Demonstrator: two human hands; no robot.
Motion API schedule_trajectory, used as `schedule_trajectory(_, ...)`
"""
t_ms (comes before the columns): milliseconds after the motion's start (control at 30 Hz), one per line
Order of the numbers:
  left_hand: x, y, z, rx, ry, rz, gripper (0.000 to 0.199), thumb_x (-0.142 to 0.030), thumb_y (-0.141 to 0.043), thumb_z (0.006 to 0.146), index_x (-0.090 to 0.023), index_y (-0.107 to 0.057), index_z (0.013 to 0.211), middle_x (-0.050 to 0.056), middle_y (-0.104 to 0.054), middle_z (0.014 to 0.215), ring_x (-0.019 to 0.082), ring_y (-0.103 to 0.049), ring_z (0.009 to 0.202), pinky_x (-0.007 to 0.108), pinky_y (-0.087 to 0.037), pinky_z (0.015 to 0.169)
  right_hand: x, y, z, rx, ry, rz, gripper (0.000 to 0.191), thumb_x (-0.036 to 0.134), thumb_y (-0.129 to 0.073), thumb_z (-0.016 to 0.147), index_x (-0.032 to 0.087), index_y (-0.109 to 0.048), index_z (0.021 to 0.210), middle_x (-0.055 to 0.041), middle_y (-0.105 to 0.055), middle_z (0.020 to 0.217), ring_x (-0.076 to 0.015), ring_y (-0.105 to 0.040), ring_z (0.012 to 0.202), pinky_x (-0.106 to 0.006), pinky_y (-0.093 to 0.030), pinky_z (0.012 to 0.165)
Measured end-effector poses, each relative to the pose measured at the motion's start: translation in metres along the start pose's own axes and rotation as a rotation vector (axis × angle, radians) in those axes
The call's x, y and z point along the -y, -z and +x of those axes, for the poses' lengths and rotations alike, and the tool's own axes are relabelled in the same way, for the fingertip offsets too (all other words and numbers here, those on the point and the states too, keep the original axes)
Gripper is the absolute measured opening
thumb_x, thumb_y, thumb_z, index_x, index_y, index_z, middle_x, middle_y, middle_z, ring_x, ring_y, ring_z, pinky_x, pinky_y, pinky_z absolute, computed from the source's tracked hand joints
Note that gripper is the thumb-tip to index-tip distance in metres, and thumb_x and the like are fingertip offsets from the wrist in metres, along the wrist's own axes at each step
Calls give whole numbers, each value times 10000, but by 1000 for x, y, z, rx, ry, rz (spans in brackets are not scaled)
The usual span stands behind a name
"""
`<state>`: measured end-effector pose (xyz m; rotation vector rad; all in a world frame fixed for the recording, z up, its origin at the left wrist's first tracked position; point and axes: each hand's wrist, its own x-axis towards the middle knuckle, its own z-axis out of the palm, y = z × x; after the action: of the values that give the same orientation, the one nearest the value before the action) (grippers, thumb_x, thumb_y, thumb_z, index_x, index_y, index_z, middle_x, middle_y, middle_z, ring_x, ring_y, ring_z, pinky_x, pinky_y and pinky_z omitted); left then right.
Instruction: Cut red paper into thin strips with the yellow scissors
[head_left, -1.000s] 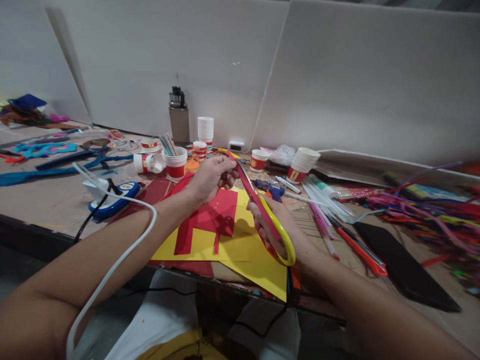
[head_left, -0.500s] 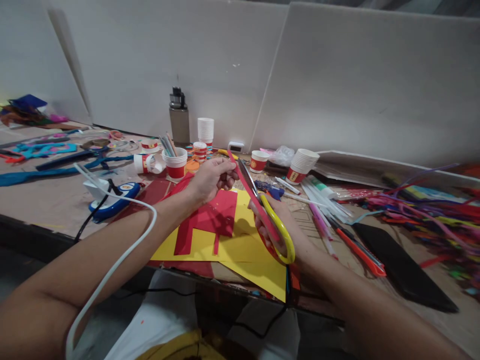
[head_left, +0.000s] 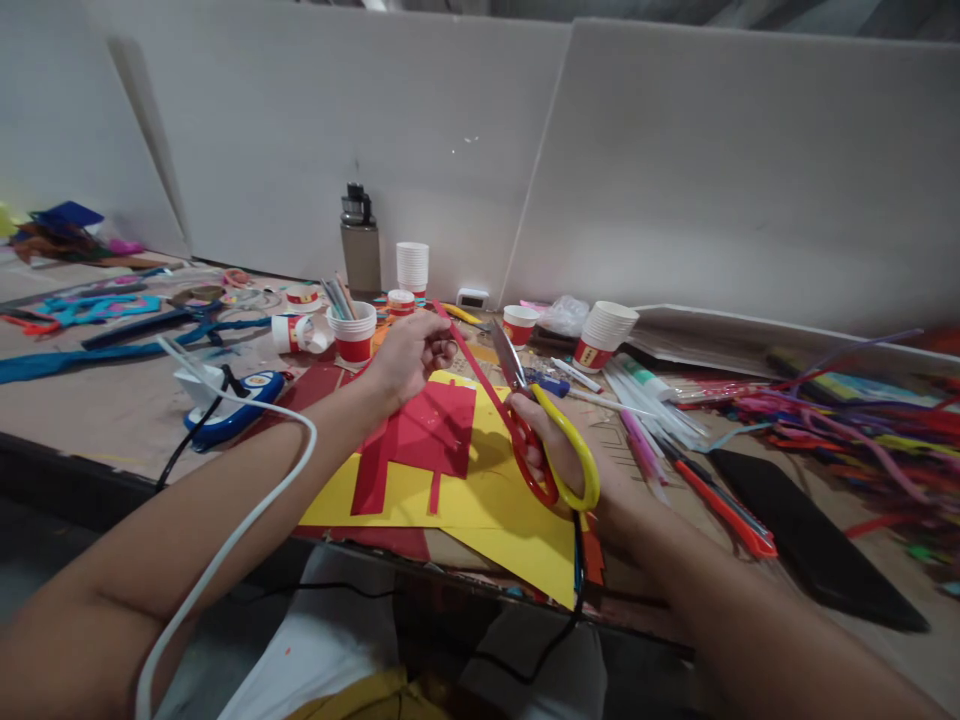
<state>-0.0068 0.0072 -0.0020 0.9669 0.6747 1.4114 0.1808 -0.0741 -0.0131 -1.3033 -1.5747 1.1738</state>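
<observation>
A narrow red paper strip (head_left: pixel 475 361) slants between my hands, pinched at its upper end in the closed fingers of my left hand (head_left: pixel 414 358). My right hand (head_left: pixel 556 440) is wrapped round a pair of scissors (head_left: pixel 553 412) with yellow and red handles, blades pointing up and away. The strip's lower end runs to the right fingers beside the red handle; whether they grip it is hard to see. Below both hands, red paper (head_left: pixel 435 425) with several cut pieces lies on yellow sheets (head_left: pixel 502 500).
Paper cups (head_left: pixel 606 330), a cup of pencils (head_left: pixel 352 335) and a dark bottle (head_left: pixel 361 255) stand along the back. Left is a blue power strip (head_left: pixel 238 408) with a white cable crossing my left arm. Right lie an orange cutter (head_left: pixel 731 510), a black phone-like slab (head_left: pixel 814 535) and colourful pipe cleaners (head_left: pixel 840 420).
My left hand has moved slightly left, my right hand slightly right. The scissors have come away from the strip's upper part, and the strip now spans the gap between the hands.
</observation>
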Motion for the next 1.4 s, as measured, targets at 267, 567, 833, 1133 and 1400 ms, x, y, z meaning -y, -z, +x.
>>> schedule_trajectory(267,-7,3,5,-28,171,-208,87,-107,-569,637,-128,-495,595,-15,-526,494,35,-417,389,131,-255,343,-10,3,5,42,8,165,330,518,-568,797,219,-479,905,88,-445,493,-64,-395,342,-155,-324,312)
schedule_trajectory(567,-23,8,3,-102,100,-382,38,-147,-526,675,-125,-551,656,10,-571,523,30,-354,336,162,-258,321,4,13,3,-92,20,-364,337,527,-508,815,195,-544,862,22,-530,573,-104,-475,421,-204,-354,390)
schedule_trajectory(833,-30,16,7,-44,80,-287,275,-275,-580,773,-179,-446,553,-45,-413,424,24,-306,302,196,-252,325,-11,10,6,-97,177,-1153,288,345,-589,780,167,-628,1003,-131,-688,841,-261,-624,774,-293,-384,603)
schedule_trajectory(1133,-15,17,22,-18,146,-369,167,-113,-545,825,-136,-502,665,-32,-530,548,-1,-388,378,128,-265,345,8,-10,-19,-25,566,-1087,228,274,-578,846,165,-621,1041,-136,-570,1051,-247,-534,987,-375,-432,858)
schedule_trajectory(1400,-13,13,18,-75,212,-339,162,-107,-479,882,-112,-529,728,-18,-528,560,3,-447,415,83,-353,397,5,-56,-39,306,544,-985,329,389,-633,815,171,-611,1061,-99,-573,993,-215,-538,922,-339,-458,800)
